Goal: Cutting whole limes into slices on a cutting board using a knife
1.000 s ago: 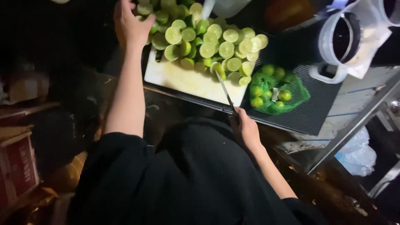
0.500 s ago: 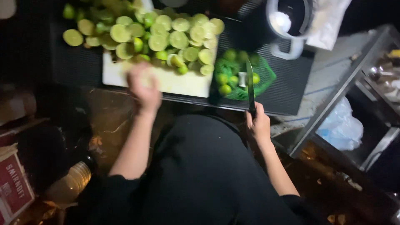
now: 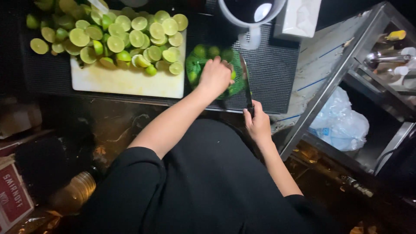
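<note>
My left hand (image 3: 215, 77) reaches across into a green mesh bag of whole limes (image 3: 201, 60) on the black mat, fingers curled down among the fruit; whether it has one in its grip is hidden. My right hand (image 3: 258, 123) holds a knife (image 3: 245, 82) by its handle, blade pointing away over the mat just right of the bag. A white cutting board (image 3: 130, 80) to the left carries a heap of halved limes (image 3: 117, 37), cut faces up.
A white pitcher (image 3: 251, 13) and a white box (image 3: 299, 17) stand at the far edge of the black mat (image 3: 273, 73). A metal counter edge (image 3: 329, 91) runs diagonally at right, with a clear plastic bag (image 3: 342, 121) below it. A red carton (image 3: 13, 195) sits lower left.
My left hand has left the cutting board and crossed right into the mesh bag of limes. The right hand and knife stayed by the bag. The view has shifted.
</note>
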